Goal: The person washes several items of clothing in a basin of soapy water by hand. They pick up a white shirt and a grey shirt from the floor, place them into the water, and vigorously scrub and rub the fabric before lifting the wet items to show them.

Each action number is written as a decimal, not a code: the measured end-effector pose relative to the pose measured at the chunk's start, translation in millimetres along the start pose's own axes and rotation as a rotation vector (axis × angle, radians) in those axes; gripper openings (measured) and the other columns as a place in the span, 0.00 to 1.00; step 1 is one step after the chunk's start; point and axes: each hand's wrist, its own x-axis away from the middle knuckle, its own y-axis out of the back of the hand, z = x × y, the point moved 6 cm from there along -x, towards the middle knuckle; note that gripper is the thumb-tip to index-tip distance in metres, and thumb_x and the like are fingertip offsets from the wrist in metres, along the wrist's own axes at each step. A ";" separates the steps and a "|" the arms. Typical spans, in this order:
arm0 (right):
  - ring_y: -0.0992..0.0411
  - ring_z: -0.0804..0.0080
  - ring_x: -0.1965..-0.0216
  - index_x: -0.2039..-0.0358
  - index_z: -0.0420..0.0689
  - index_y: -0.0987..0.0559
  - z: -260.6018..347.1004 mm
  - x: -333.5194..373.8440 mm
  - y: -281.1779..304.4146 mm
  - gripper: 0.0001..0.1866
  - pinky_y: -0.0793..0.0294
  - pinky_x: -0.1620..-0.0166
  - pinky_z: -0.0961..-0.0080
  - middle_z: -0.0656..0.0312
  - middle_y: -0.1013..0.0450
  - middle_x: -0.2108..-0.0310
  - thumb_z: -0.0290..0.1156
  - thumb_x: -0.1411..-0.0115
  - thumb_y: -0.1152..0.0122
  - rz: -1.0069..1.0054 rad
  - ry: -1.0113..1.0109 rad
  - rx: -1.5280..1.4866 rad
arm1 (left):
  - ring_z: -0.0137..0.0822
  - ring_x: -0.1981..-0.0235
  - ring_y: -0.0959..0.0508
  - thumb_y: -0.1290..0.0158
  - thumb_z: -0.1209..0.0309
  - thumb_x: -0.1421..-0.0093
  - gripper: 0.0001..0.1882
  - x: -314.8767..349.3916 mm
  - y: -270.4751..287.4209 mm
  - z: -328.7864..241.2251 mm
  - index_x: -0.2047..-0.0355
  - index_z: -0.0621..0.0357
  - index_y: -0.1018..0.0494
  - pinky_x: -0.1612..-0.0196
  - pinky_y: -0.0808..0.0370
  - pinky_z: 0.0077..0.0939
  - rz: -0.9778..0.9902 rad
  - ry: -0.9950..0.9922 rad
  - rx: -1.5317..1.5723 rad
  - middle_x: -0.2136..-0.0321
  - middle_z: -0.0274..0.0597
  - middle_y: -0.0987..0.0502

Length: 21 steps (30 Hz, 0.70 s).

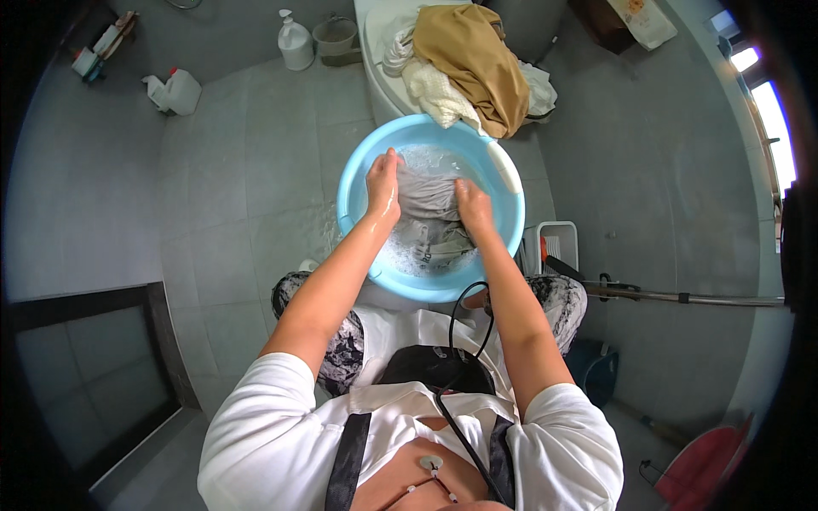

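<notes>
A light blue basin holds sudsy water and a wet grey garment. The cloth is bunched and stretched between my two hands, and its lower part lies in the water with some dark print showing. My left hand is closed on the garment's left end, its thumb side upward. At the right end, my right hand grips the cloth with fingers curled under, partly hidden. A white bar-shaped piece sits on the basin's right rim.
Beyond the basin, a tan garment and a cream knit are heaped on a white surface. A white pump bottle, a clear bucket and a white jug stand farther left. A metal pole extends at right.
</notes>
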 end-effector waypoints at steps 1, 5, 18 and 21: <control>0.33 0.54 0.59 0.54 0.45 0.33 -23.0 -8.0 -7.1 0.20 0.36 0.56 0.65 0.46 0.32 0.60 0.43 0.44 0.54 0.008 -0.102 -0.330 | 0.28 0.62 0.37 0.53 0.60 0.44 0.11 -4.1 -0.4 -2.9 0.74 0.53 0.31 0.56 0.43 0.26 0.015 -0.046 -0.008 0.68 0.31 0.32; 0.41 0.65 0.49 0.46 0.38 0.42 -28.9 -14.6 -23.4 0.28 0.44 0.47 0.73 0.55 0.40 0.49 0.38 0.45 0.51 0.013 -0.245 -1.040 | 0.30 0.52 0.40 0.51 0.60 0.45 0.16 -19.2 15.8 28.7 0.57 0.47 0.33 0.52 0.44 0.33 -0.046 0.043 0.128 0.54 0.33 0.36; 0.33 0.53 0.58 0.64 0.44 0.27 4.0 10.4 -50.3 0.14 0.35 0.55 0.63 0.49 0.31 0.63 0.24 0.53 0.53 0.097 0.099 0.346 | 0.39 0.57 0.33 0.50 0.75 0.51 0.18 -15.2 31.2 85.6 0.57 0.57 0.35 0.56 0.34 0.35 -0.251 0.398 0.098 0.58 0.46 0.33; 0.33 0.52 0.58 0.61 0.42 0.27 -5.1 -1.0 -43.7 0.17 0.35 0.56 0.63 0.48 0.30 0.63 0.25 0.55 0.50 0.112 -0.067 0.316 | 0.36 0.54 0.36 0.52 0.78 0.52 0.24 -10.3 27.6 58.8 0.52 0.55 0.38 0.52 0.39 0.29 -0.253 0.173 -0.072 0.53 0.43 0.37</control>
